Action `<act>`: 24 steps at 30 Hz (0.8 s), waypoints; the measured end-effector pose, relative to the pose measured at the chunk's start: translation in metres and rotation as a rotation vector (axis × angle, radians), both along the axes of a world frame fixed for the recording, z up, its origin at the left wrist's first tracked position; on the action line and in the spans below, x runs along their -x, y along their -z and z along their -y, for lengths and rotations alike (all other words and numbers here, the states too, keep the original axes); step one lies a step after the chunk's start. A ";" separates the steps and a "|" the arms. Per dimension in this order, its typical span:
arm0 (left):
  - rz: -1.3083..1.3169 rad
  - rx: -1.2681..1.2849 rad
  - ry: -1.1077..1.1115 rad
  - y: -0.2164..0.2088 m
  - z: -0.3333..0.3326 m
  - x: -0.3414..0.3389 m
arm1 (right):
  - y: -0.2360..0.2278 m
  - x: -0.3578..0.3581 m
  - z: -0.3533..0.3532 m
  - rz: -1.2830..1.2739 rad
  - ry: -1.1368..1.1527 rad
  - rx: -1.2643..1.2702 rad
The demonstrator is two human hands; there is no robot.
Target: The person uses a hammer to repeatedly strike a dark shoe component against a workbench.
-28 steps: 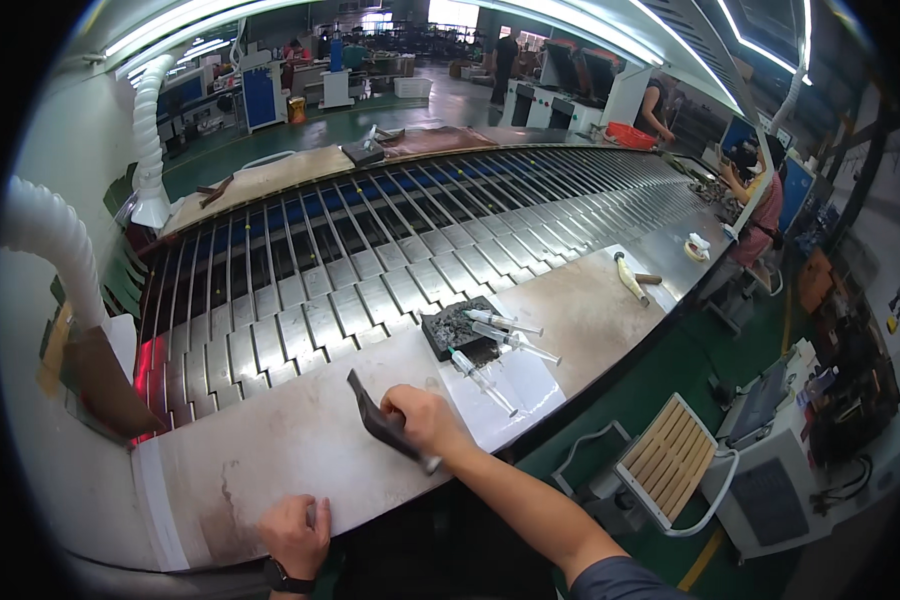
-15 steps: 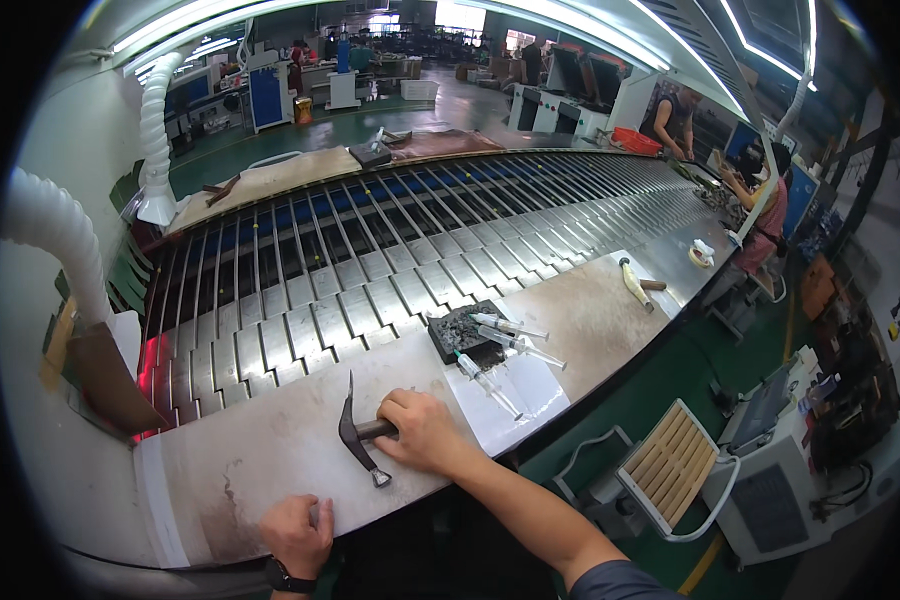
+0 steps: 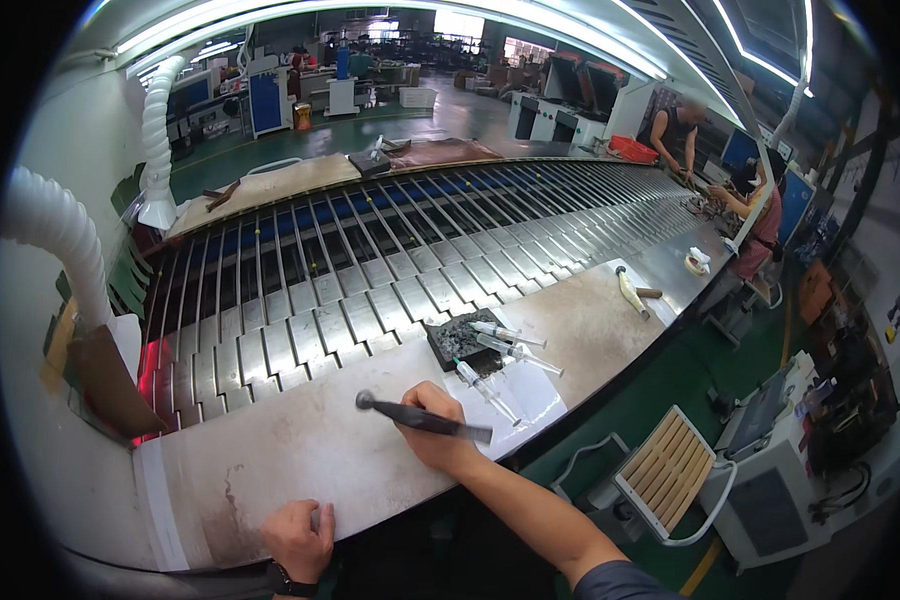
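Hammer (image 3: pixel 420 417) in right fingers (image 3: pixel 436 398); nearby clear syringes (image 3: pixel 502 348), contents indistinct.

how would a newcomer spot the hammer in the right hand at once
Find the long slatted metal bed, then the pale worktop along its near edge. Over that worktop, the right hand holds the hammer. It is dark, with a round knob at one end, unlike the pale tool lying farther right.

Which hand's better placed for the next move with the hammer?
Right, most likely: the right hand grips the hammer, whereas the left hand sits curled at the worktop's near edge, apart from the hammer.
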State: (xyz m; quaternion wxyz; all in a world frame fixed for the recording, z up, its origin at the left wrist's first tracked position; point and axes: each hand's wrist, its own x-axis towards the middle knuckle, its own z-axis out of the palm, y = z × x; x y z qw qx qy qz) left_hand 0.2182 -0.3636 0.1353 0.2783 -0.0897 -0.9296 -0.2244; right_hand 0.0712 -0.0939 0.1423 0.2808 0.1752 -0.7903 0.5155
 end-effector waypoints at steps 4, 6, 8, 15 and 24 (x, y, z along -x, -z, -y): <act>0.027 -0.004 -0.020 -0.007 0.000 -0.004 | -0.001 -0.001 -0.002 0.034 0.027 -0.129; 0.028 0.022 -0.009 -0.008 0.005 -0.006 | -0.014 -0.009 0.006 0.139 -0.042 -0.264; -0.001 0.032 0.004 -0.004 0.005 -0.003 | -0.013 -0.008 0.008 0.164 -0.018 -0.288; -0.001 0.010 -0.015 -0.006 0.003 -0.006 | -0.011 -0.009 0.009 0.079 -0.098 -0.405; -0.009 0.018 0.005 -0.011 0.005 -0.009 | -0.018 -0.011 0.006 0.012 -0.034 -0.216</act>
